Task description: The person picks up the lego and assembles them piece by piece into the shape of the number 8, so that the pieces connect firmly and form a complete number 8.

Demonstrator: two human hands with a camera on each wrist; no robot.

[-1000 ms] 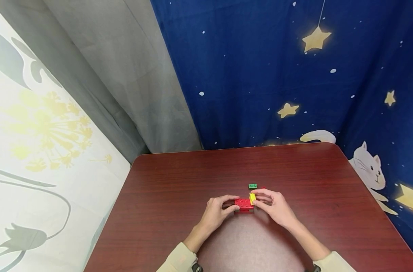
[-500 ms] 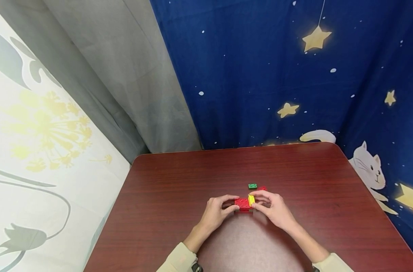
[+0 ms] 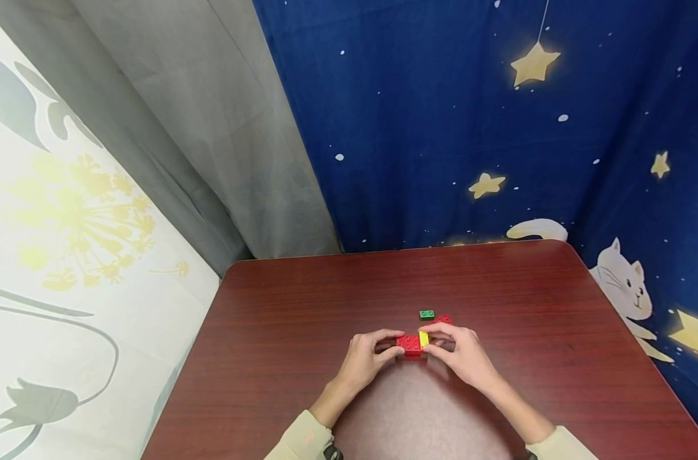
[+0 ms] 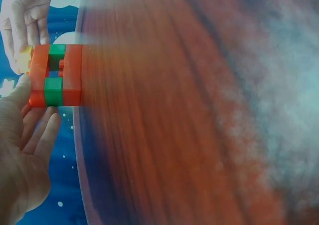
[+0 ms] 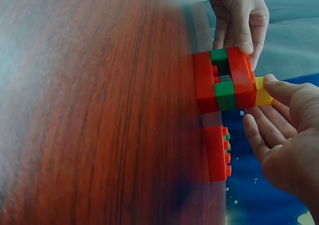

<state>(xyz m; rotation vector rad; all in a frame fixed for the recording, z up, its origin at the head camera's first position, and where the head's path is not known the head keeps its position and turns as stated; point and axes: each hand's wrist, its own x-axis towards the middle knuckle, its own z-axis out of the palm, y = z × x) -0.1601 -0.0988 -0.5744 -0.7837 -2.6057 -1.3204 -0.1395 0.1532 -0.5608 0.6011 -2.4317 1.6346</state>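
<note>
A stack of toy building bricks stands on the table: a lower red brick [image 4: 73, 80], two green bricks [image 4: 54, 92] with a gap between them, and an upper red brick [image 3: 408, 344] across the top. My left hand [image 3: 363, 358] holds the stack's left end between thumb and fingers. At the other end, my right hand [image 3: 468, 356] pinches a small yellow brick [image 5: 262, 91] between thumb and fingertips. The yellow brick sits over the studs at the upper red brick's right end. In the head view my right fingers partly cover the area behind it.
Behind the stack lies a loose green brick [image 3: 426, 315]. A loose red brick [image 5: 216, 152] lies to the right of the stack, partly hidden by my right hand in the head view. The brown table [image 3: 303, 300] ends at dark blue [image 3: 429, 128] and grey curtains [image 3: 211, 128].
My right hand has moved slightly left with the yellow brick, which has gone from tilted to level over the red brick's right end. The left hand has kept its place.
</note>
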